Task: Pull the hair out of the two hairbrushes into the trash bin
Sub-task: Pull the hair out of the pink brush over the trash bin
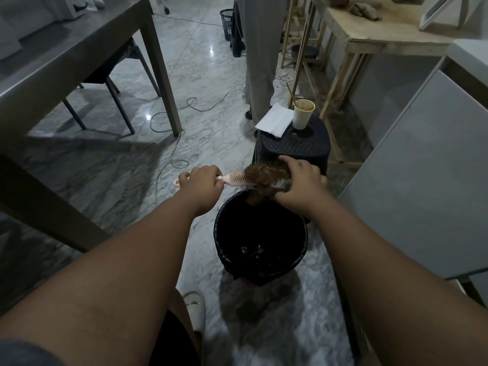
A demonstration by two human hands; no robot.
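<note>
My left hand (204,182) grips the handle of a pink hairbrush (237,178), held level just above the far rim of a black trash bin (224,244) lined with a black bag. A thick clump of curly brown hair (264,178) covers the brush's far end and hangs toward the bin. My right hand (298,180) is closed over that clump from the right. Only one hairbrush is in view.
A black plastic stool (295,146) behind the bin carries a paper cup (303,114) with a stick and a white folded paper (274,120). A person's legs (260,62) stand beyond it. A grey table (79,48) is left, a white cabinet (422,180) right, cables (171,117) on the floor.
</note>
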